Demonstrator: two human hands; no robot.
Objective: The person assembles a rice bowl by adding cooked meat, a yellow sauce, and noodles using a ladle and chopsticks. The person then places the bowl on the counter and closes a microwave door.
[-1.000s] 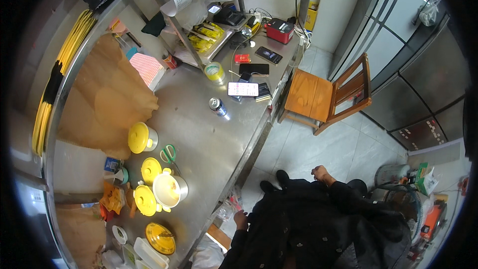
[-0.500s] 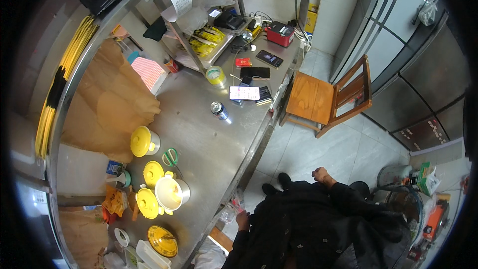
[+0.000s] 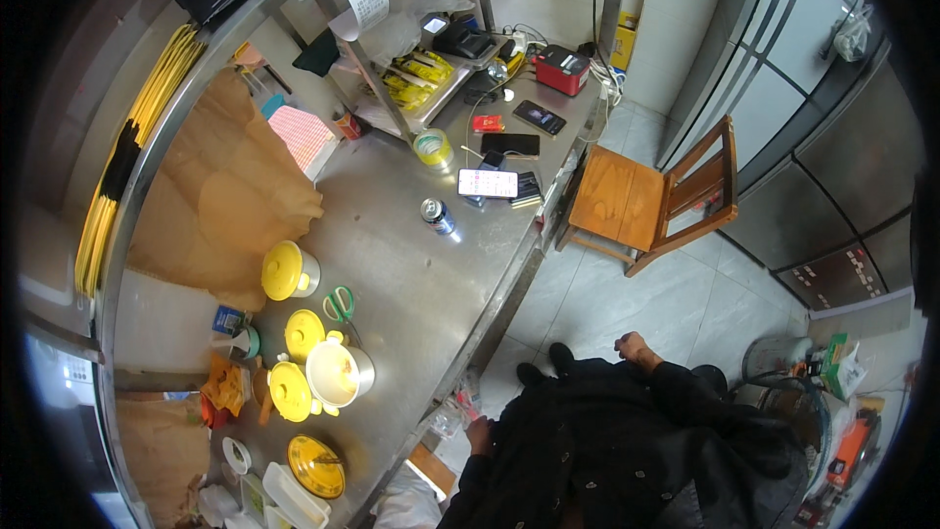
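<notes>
My right hand hangs over the floor in front of my dark coat, its fingers curled in and nothing visible in them. My left hand is low beside the counter's edge, closest to a clear plastic bag; its fingers are too small and dark to make out. On the steel counter stand a white pot without its lid, yellow lids beside it, and a pot with a yellow lid. Green-handled scissors lie close by.
A can, a lit phone, a tape roll and a red box are farther along the counter. A wooden chair stands on the tiled floor. An amber dish and white trays sit at the near left.
The view has shifted slightly, so the counter's things sit a little differently in the picture. Both my hands stay in nearly the same places; nothing is taken up or put down.
</notes>
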